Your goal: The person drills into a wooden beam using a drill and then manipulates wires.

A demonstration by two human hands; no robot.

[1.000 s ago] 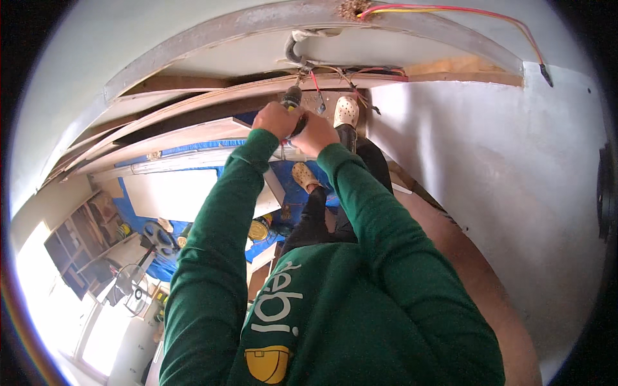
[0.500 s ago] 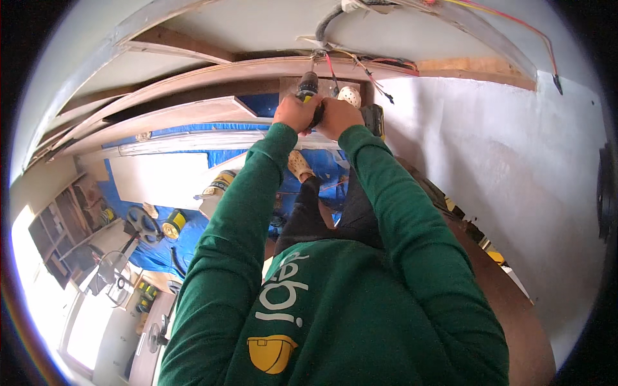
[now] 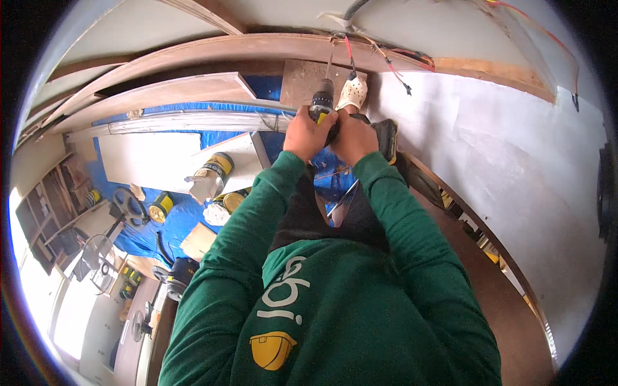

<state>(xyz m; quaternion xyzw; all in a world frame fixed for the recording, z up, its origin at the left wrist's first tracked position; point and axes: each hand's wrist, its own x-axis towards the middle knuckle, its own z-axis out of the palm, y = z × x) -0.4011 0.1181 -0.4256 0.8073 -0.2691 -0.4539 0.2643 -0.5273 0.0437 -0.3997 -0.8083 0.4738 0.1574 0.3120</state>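
Note:
Both my hands are wrapped round a black and yellow cordless drill (image 3: 323, 101) held out in front of me. My left hand (image 3: 306, 134) closes on the body just behind the chuck. My right hand (image 3: 355, 137) is closed at the rear of the drill, and its handle is mostly hidden under the fingers. A dark battery pack (image 3: 385, 136) shows beside my right hand. From the chuck a long thin drill bit (image 3: 329, 66) points up toward a curved wooden beam (image 3: 257, 48); its tip appears apart from the beam.
Loose red and black wires (image 3: 349, 51) hang at the beam. A white wall (image 3: 489, 148) stands at right. Below left, a paint can (image 3: 220, 165) and white boards (image 3: 151, 157) lie over blue sheeting (image 3: 183, 222). One cream clog (image 3: 352, 94) rests on a wooden board.
My hands and the drill have moved down and slightly right in view, away from the beam. More of the bit now shows. The view has shifted, and one clog is no longer visible.

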